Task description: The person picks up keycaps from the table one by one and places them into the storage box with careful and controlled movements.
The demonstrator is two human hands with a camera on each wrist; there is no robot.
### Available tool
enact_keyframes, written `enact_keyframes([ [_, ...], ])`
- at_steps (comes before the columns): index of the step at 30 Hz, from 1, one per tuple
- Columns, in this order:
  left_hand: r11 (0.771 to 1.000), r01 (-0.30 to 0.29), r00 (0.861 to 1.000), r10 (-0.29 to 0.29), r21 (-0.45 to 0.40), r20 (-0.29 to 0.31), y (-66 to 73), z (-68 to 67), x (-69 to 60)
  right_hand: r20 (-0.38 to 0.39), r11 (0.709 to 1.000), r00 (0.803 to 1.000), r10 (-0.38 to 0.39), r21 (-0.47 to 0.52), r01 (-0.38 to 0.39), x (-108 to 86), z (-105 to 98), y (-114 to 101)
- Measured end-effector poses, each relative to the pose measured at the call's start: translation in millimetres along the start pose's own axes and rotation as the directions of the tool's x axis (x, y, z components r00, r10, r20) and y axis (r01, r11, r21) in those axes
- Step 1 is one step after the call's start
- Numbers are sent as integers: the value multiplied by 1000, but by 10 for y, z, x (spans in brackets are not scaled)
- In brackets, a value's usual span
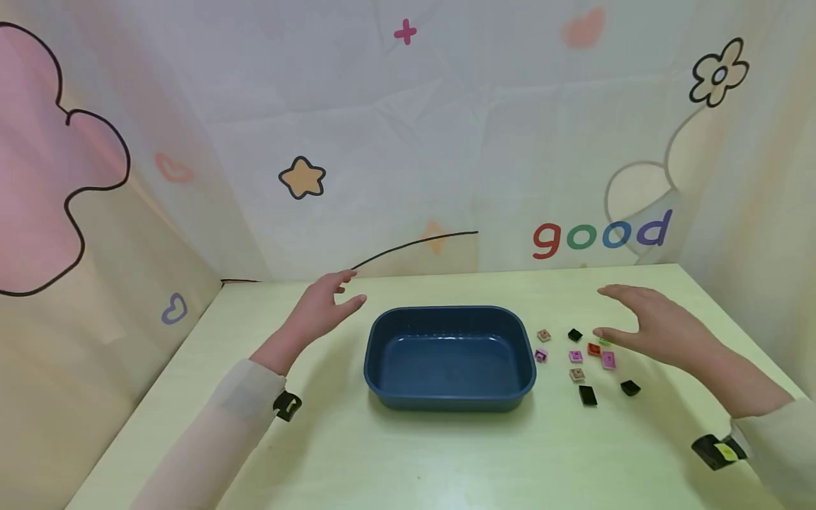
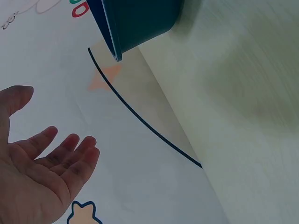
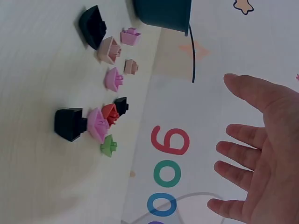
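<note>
My left hand (image 1: 316,309) hovers over the table at the upper left of a dark blue rectangular tub (image 1: 450,404), its fingers loosely bent and holding nothing. In the left wrist view that hand (image 2: 51,172) shows a bare palm. To the right of the tub, my right hand (image 1: 666,327) hangs above several small keycaps, with thumb and fingers spread apart. A green keycap (image 1: 604,341) is partly hidden behind its thumb. Seen from the right wrist, black (image 3: 69,124), pink (image 3: 97,124), red (image 3: 110,113) and beige (image 3: 109,50) keycaps lie on the table, apart from the hand (image 3: 261,154).
The pale yellow-green table (image 1: 421,460) ends against a printed cloth backdrop (image 1: 382,142) at the back and sides. The word "good" (image 1: 602,235) is printed on the cloth behind the keycaps. A dark band (image 1: 719,451) hangs at the right wrist, another (image 1: 287,405) at the left.
</note>
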State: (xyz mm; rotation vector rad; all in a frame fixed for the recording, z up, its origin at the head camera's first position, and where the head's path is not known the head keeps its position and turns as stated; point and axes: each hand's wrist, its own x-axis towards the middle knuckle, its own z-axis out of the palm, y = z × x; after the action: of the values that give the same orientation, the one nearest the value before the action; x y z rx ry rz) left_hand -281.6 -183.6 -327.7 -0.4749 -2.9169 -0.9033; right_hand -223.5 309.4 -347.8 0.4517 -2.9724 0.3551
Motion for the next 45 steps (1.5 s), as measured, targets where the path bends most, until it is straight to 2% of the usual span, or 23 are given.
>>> enact_keyframes([
  [6, 995, 53, 998, -51, -83, 25, -16, 11, -7, -17, 999, 1000, 8, 34, -7, -83, 45, 60],
  [13, 976, 131, 990, -119, -171, 79, -24, 77, -39, -30, 998, 999, 13, 68, -11, -173, 98, 141],
  [20, 935, 225, 972, -195, -273, 133, -70, 158, -83, -8, 996, 999, 38, 79, -37, -291, 178, 200],
  [26, 899, 267, 960, -216, -346, 180, -123, 222, -124, 18, 993, 998, 63, 99, -65, -398, 263, 258],
  [34, 869, 336, 937, -271, -362, 219, -165, 298, -136, 66, 984, 995, 79, 157, -88, -515, 347, 318],
  [39, 854, 357, 928, -278, -379, 247, -185, 327, -141, 104, 980, 992, 75, 176, -92, -566, 392, 353],
  [45, 818, 392, 914, -294, -422, 279, -194, 340, -155, 103, 977, 993, 50, 203, -70, -614, 452, 364],
])
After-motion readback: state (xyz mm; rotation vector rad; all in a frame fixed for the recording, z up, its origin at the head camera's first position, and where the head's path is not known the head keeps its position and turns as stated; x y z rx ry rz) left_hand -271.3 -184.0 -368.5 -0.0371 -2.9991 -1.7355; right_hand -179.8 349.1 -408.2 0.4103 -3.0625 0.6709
